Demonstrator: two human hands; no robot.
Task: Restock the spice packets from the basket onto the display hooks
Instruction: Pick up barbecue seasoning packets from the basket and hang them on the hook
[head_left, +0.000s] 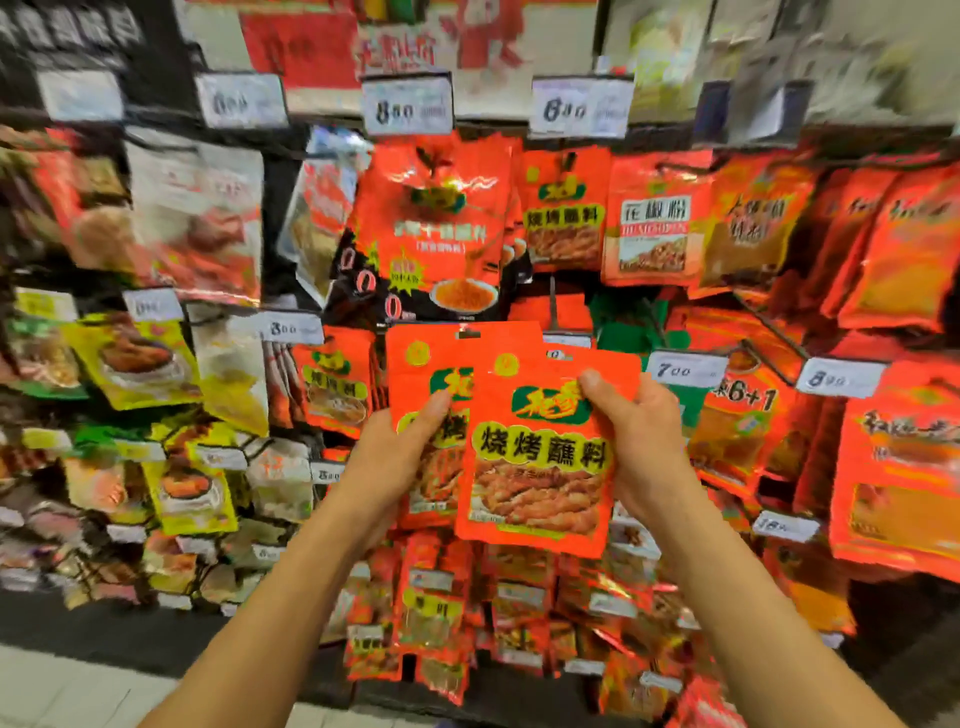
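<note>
Two red spice packets with green logos are held up in front of the display wall. My left hand (400, 447) grips the rear packet (421, 369), whose hang hole shows at its top edge. My right hand (641, 441) pinches the front packet (540, 467), thumb on its face near the logo; this one overlaps the rear packet. Matching packets (563, 218) hang on a hook in the upper row, just above my hands. The basket is out of sight.
The wall holds rows of hanging red, yellow and silver packets with white price tags (408, 106). A big red and black bag (431, 228) hangs above my left hand. More small packets (467, 613) hang below. A pale floor (57, 691) shows at lower left.
</note>
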